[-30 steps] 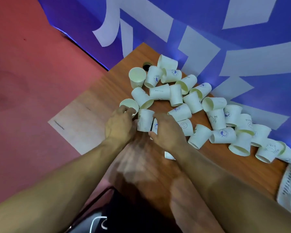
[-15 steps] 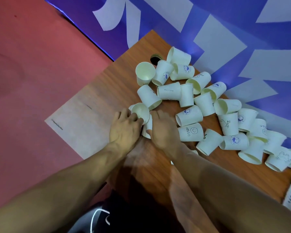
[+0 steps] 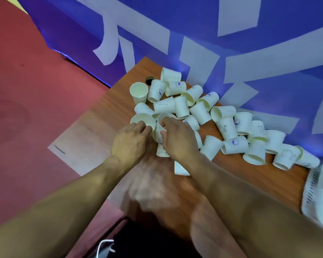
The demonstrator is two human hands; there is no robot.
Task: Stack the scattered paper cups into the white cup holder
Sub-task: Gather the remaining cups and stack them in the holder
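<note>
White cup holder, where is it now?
Head view: the white cup holder sits at the right end of the table, partly cut off, just beyond the rightmost paper cup.

A brown wood-grain table (image 3: 254,185) spreads beneath the left hand (image 3: 129,144) and the right hand (image 3: 179,142). Beyond both rises a blue wall (image 3: 268,58) with large pale shapes. Left of the left hand lies red floor (image 3: 35,108), blue light glowing along its far edge

The white cup holder (image 3: 311,192) is blurred and cut by the edge.
</note>
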